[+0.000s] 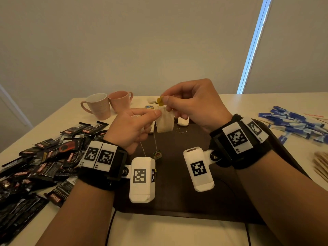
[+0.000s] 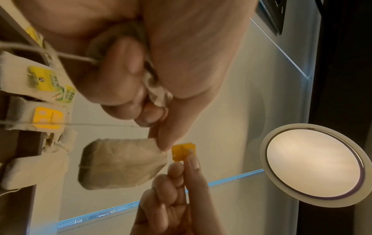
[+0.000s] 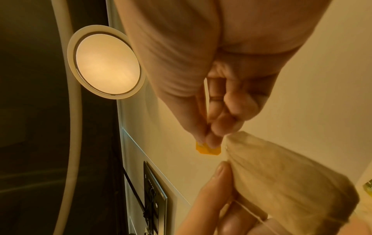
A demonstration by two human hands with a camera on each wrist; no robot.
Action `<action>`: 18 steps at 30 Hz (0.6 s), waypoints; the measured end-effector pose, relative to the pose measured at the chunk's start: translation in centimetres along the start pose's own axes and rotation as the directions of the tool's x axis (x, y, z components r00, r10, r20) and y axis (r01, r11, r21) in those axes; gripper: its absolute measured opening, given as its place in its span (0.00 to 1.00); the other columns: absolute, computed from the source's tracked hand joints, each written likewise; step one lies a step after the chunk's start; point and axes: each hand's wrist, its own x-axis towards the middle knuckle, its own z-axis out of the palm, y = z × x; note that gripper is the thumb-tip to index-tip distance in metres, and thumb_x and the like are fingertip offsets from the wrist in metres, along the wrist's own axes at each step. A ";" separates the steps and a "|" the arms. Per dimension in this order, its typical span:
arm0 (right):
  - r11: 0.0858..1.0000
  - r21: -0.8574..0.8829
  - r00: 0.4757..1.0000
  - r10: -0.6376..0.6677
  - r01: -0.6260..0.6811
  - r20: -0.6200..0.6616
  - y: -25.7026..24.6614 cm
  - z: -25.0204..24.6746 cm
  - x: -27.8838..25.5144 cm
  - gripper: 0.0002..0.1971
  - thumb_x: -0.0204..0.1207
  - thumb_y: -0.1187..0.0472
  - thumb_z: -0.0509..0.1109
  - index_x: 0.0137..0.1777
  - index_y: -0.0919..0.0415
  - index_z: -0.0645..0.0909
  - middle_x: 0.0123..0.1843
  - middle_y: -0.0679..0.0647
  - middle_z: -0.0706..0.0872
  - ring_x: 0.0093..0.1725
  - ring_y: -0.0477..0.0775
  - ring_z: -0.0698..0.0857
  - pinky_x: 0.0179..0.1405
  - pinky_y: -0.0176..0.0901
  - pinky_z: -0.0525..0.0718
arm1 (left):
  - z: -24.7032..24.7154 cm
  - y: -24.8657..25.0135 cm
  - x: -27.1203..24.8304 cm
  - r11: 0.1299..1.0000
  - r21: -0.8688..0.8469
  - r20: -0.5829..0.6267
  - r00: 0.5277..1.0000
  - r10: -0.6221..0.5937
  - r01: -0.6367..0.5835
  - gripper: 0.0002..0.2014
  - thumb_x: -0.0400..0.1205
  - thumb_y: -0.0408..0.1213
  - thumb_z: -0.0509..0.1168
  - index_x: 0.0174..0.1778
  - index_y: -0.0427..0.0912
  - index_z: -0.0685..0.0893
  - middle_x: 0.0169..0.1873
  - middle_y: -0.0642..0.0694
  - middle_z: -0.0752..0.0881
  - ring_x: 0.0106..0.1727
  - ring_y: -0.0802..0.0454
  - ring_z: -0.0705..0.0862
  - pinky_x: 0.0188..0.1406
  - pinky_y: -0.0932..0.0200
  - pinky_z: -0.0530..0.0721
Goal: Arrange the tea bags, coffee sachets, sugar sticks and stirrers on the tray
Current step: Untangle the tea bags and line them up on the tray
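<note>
Above the far part of the dark tray point(image 1: 177, 192), my left hand point(image 1: 158, 113) pinches the top of a white tea bag point(image 1: 165, 123), which hangs upright. My right hand point(image 1: 165, 99) pinches that bag's yellow tag point(image 1: 160, 101) just above it. In the left wrist view the tea bag point(image 2: 122, 163) hangs below my left fingertips, with the yellow tag point(image 2: 183, 151) beside it. More tea bags are bunched in my left palm; their strings hang down, one ending in a green tag point(image 1: 157, 154). The right wrist view shows the tag point(image 3: 208, 149) next to the bag point(image 3: 281, 174).
Black coffee sachets point(image 1: 44, 157) lie heaped left of the tray. Blue sugar sticks point(image 1: 292, 123) and wooden stirrers point(image 1: 321, 164) lie to the right. Two pink mugs point(image 1: 96, 106) stand at the back left. Other tea bags point(image 1: 182, 121) sit at the tray's far edge.
</note>
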 end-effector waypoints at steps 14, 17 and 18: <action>0.973 0.136 0.978 0.171 -0.186 0.116 0.1 0.3 -0.3 0.13 0.75 0.72 0.76 0.59 0.73 0.84 0.36 0.66 0.91 0.30 0.54 0.88 0.28 0.37 0.86 | -0.4 0.3 0.0 0.997 -0.071 -0.014 0.999 0.041 -0.042 0.08 0.74 0.42 0.70 0.33 0.48 0.93 0.26 0.47 0.66 0.23 0.59 0.62 0.15 0.68 0.55; 0.971 0.140 0.979 0.180 -0.193 0.098 0.3 0.4 -0.2 0.12 0.74 0.72 0.76 0.56 0.77 0.84 0.36 0.66 0.90 0.29 0.53 0.89 0.27 0.37 0.86 | -0.4 0.3 -0.1 0.996 -0.074 0.007 0.999 0.040 -0.039 0.09 0.74 0.43 0.69 0.31 0.48 0.91 0.25 0.48 0.66 0.23 0.59 0.62 0.17 0.67 0.53; 0.972 0.138 0.979 0.180 -0.192 0.094 0.3 0.4 -0.2 0.12 0.74 0.72 0.76 0.55 0.78 0.84 0.36 0.66 0.90 0.29 0.53 0.89 0.27 0.37 0.85 | -0.4 0.3 -0.1 0.997 -0.070 0.010 0.999 0.040 -0.039 0.10 0.74 0.44 0.69 0.29 0.48 0.90 0.25 0.48 0.67 0.23 0.59 0.62 0.18 0.66 0.52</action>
